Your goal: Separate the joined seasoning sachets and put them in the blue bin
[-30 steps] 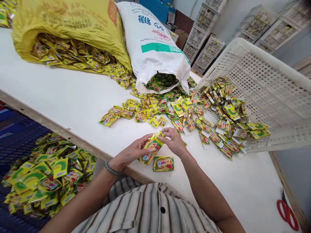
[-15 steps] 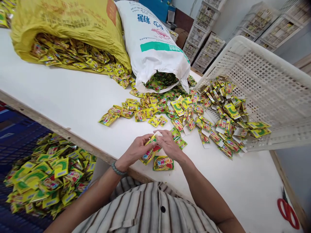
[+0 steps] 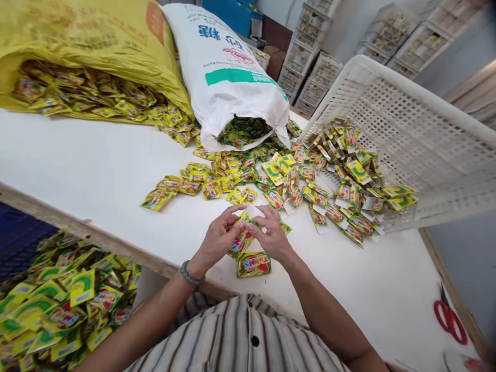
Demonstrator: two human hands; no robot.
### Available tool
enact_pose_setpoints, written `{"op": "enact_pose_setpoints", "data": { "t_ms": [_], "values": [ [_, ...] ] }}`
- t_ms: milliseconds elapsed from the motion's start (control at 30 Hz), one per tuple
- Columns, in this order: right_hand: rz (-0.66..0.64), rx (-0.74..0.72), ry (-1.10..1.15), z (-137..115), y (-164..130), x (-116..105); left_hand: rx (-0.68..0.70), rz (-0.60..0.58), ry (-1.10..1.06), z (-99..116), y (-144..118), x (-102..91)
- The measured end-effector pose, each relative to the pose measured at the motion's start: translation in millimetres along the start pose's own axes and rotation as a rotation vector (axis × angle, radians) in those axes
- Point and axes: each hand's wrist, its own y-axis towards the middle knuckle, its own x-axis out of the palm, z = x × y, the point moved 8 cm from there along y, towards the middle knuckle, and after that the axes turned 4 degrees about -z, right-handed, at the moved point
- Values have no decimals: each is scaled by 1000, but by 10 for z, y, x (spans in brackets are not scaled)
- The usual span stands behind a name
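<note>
Both hands meet over the table's front part, around a small printed yellow-and-green box (image 3: 239, 243) with a white flap at its upper end. My left hand (image 3: 219, 237) pinches the box's left side between thumb and fingers. Curled fingers of my right hand (image 3: 274, 235) touch the flap end from the right and cover part of it. Just below the hands a similar flat box (image 3: 253, 264) lies on the table. A green sachet (image 3: 285, 227) shows partly behind my right hand. Beyond the fingers, yellow sachets (image 3: 212, 190) and open-flapped boxes (image 3: 296, 197) are strewn.
A yellow sack (image 3: 96, 41) and a white sack (image 3: 232, 95) spill sachets at the back. To the right, a white plastic basket (image 3: 418, 113) lies tipped, boxes heaped at its mouth. Red-handled scissors (image 3: 450, 321) rest at right. Flat boxes (image 3: 73, 310) fill a blue crate (image 3: 17, 243) below left.
The camera view has shifted, moving the sacks and basket leftward in the picture. My right fingers have spread around the flap of the box, and my left hand still grips its side.
</note>
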Motion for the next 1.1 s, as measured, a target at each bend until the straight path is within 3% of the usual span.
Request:
{"op": "enact_pose_setpoints", "data": {
  "t_ms": [200, 400, 633, 967, 1100],
  "values": [
    [219, 100, 277, 145, -213, -238, -17, -21, 3, -42, 151, 150],
    [192, 129, 244, 196, -256, -219, -53, -63, 56, -150, 82, 236],
    [188, 163, 266, 205, -192, -182, -36, -56, 173, -107, 22, 207],
    [196, 195, 293, 165, -184, -133, -76, -78, 20, -209, 16, 198],
    [105, 177, 278, 154, -136, -77, -89, -77, -23, -221, 10, 198]
  ]
}}
